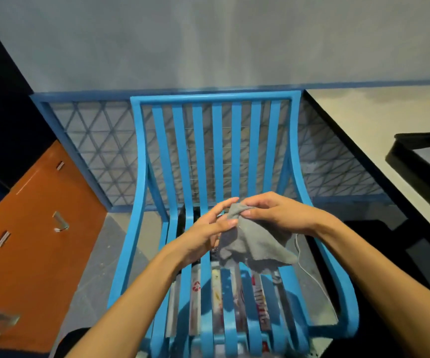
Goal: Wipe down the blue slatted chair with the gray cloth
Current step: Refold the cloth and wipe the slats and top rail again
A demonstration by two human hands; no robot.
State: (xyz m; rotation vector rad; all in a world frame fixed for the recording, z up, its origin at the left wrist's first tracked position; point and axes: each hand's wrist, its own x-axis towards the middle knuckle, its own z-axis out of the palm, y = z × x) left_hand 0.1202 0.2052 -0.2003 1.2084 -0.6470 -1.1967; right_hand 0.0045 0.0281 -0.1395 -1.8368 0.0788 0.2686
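The gray cloth [256, 244] hangs in the air above the seat of the blue slatted chair [217, 151], held between both hands and not touching the slats. The right hand [279, 215] comes in from the right and pinches the cloth's bunched top corner between thumb and curled fingers. The rest drapes down and to the right below that hand. The left hand [206, 232] reaches in from the lower left with its fingers nearly straight and their tips against the cloth's left edge. Whether it pinches a fold there or only touches it is hard to tell.

Through the gaps in the seat, printed packaging [234, 293] lies under the chair. It shows a red recycling symbol [196, 286], and further right some red lettering [261, 303] that the slats cut up too much to read.

The cloth is a plain mid-gray, soft and crumpled, with a ragged lower edge ending in a point at the right. The chair is bright blue, with curved vertical slats running from the backrest down into the seat, and side rails that sweep outward. A thin white cable [309, 270] runs past its right side. An orange cabinet [28, 228] with metal handles stands to the left.
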